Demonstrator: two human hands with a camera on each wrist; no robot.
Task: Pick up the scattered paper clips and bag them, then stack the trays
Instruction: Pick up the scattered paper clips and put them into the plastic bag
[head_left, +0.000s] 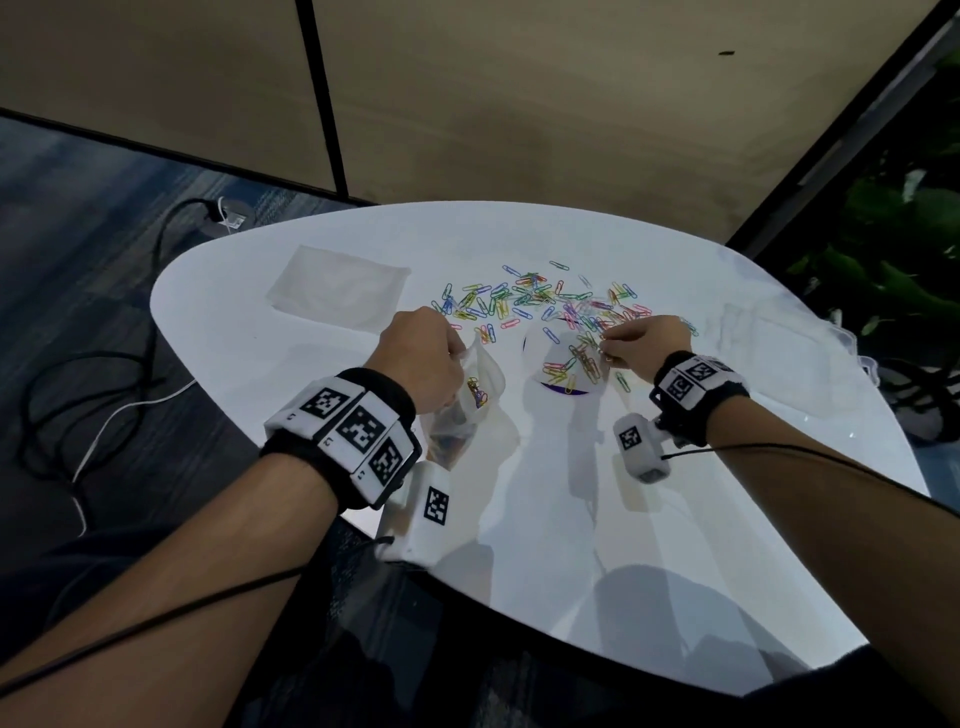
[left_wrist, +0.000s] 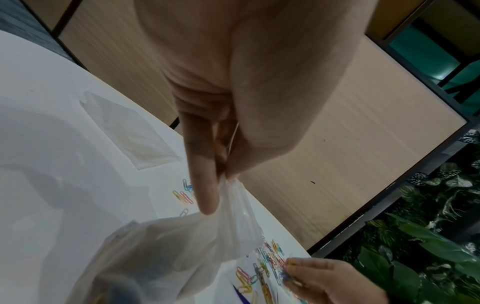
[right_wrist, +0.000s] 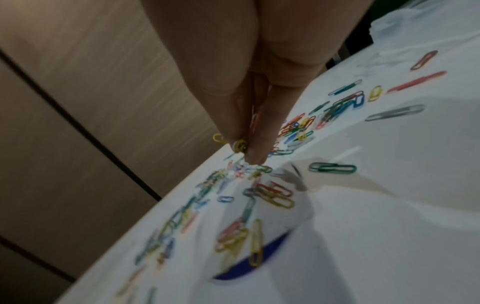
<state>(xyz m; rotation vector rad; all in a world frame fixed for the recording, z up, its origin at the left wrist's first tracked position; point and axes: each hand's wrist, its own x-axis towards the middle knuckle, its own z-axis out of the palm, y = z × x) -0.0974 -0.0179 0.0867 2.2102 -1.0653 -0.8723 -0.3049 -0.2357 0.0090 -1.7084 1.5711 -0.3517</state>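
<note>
An office: beige partition panels (head_left: 519, 104), carpet floor (head_left: 78, 218), white table (head_left: 675, 519)

Coloured paper clips (head_left: 540, 304) lie scattered at twelve o'clock, some on a white tray (head_left: 566, 364). Clear bag (head_left: 480, 387), mouth up, already holds several clips. A clear tray (head_left: 795, 338) sits at two o'clock.
</note>
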